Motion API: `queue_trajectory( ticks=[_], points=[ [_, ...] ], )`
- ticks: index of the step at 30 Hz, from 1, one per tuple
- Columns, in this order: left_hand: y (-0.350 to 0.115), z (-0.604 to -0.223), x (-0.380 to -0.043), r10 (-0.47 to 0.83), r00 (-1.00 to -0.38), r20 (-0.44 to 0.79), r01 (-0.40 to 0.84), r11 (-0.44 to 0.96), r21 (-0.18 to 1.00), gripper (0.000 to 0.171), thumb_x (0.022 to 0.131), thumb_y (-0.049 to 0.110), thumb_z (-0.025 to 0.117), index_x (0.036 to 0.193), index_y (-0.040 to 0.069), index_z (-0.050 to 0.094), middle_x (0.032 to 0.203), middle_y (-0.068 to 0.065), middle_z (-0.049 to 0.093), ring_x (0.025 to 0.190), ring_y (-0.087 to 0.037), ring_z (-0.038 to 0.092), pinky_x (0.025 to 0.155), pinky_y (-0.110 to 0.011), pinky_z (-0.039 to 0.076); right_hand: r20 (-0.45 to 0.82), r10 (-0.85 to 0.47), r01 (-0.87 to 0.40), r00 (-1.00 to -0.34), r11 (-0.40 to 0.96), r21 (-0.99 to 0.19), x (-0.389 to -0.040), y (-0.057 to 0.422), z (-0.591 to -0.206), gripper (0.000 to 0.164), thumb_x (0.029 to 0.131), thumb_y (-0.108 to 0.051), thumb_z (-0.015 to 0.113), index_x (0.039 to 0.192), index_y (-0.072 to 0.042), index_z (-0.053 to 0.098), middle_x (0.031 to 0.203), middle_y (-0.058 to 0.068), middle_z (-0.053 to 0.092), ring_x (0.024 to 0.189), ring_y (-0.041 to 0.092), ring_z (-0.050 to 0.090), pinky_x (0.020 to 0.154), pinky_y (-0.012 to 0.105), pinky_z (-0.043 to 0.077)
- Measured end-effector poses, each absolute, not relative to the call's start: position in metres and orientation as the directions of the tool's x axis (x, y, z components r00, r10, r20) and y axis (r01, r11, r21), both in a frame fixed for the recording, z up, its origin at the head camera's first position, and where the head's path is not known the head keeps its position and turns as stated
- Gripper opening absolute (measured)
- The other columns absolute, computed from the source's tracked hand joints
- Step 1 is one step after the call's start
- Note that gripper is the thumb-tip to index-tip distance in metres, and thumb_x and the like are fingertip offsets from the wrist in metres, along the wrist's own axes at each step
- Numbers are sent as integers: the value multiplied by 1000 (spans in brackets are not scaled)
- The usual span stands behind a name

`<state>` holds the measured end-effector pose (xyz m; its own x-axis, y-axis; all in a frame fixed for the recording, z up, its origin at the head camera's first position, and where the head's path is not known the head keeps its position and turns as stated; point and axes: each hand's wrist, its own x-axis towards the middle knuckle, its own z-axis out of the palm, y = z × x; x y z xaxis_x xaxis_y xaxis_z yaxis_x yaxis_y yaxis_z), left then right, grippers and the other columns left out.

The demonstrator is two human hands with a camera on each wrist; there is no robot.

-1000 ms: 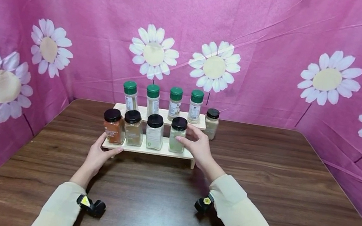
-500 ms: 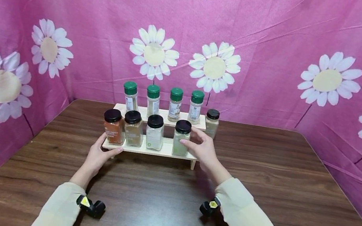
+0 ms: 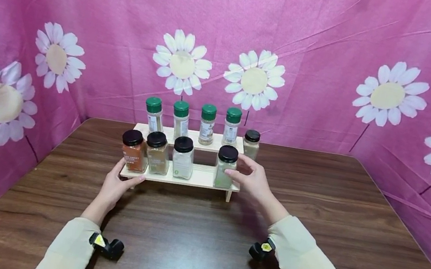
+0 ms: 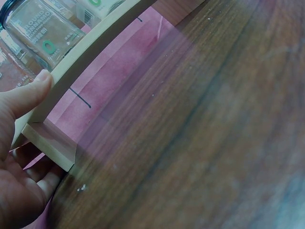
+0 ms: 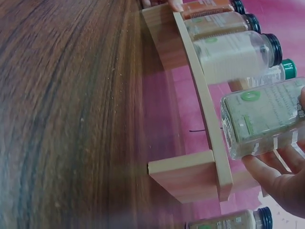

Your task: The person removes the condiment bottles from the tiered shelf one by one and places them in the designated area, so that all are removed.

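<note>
A two-tier wooden spice rack stands on the table. My left hand grips its left end, thumb at the front edge of the lower shelf and fingers curled near the leg in the left wrist view. My right hand holds a spice jar of pale green powder with a black lid, upright at the right end of the lower shelf. Left of it on that shelf stand a jar of white powder, a jar of brown powder and a jar of orange-red powder.
Several green-capped spice bottles line the upper shelf. Another black-lidded jar stands on the brown wooden table, behind my right hand and right of the rack. A pink flowered cloth hangs behind and at both sides.
My right hand has moved the pale green jar rightward along the lower shelf, widening the gap to the white jar. The left hand has kept its place at the rack's left end.
</note>
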<state>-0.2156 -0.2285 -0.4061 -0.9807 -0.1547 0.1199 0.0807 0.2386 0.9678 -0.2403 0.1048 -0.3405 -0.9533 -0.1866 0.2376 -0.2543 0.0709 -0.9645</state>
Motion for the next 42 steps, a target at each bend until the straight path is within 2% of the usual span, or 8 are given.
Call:
queue_trajectory(
  ticks=[5,10,15,26,33,38,42],
  points=[
    [-229,-407,-216,-155,-980,122,82,239,968,77,72,14,71,135,10,26,132,-12,32,118,-22,26,95,-37,20,230,-191,-245,-954,64,-967,-238,111,-338,51,73,2,65,120,2,46,102,19,56,86,19,55,73,40,45],
    [-230,-408,-216,-157,-979,126,86,237,968,76,72,13,70,134,10,27,131,-12,33,117,-21,28,95,-36,21,241,-202,-258,-949,62,-964,-237,118,-340,51,73,2,64,121,2,46,104,18,55,90,23,54,74,32,45],
    [-229,-408,-215,-162,-979,124,84,236,968,76,72,12,70,135,10,26,132,-12,31,118,-21,26,95,-36,21,270,-211,-291,-940,78,-953,-237,126,-341,51,73,1,65,121,3,46,103,17,56,90,21,54,73,30,45],
    [-229,-408,-216,-160,-979,128,88,235,968,77,72,13,70,135,9,25,132,-13,31,118,-22,26,95,-37,20,315,-204,-345,-927,132,-929,-235,159,-347,49,73,-3,67,118,4,47,89,-2,60,83,10,56,68,25,46],
    [-230,-409,-217,-152,-981,123,83,247,966,77,72,15,70,135,11,25,132,-12,32,118,-21,26,95,-37,20,350,-181,-374,-919,123,-919,-238,185,-351,42,74,-3,65,115,-5,52,87,-4,61,80,8,57,64,27,47],
    [-230,-407,-216,-153,-982,112,71,256,964,80,72,17,71,136,11,23,134,-12,29,120,-22,24,96,-38,18,340,-186,-358,-922,72,-931,-239,198,-348,39,77,0,62,112,-15,54,90,-7,61,82,8,57,66,25,47],
    [-230,-406,-215,-154,-982,110,68,255,965,80,73,18,70,136,11,22,134,-12,29,120,-22,23,96,-38,18,307,-177,-325,-935,84,-942,-245,206,-346,39,77,-1,62,112,-18,53,88,-9,60,81,6,56,68,26,47]
  ],
)
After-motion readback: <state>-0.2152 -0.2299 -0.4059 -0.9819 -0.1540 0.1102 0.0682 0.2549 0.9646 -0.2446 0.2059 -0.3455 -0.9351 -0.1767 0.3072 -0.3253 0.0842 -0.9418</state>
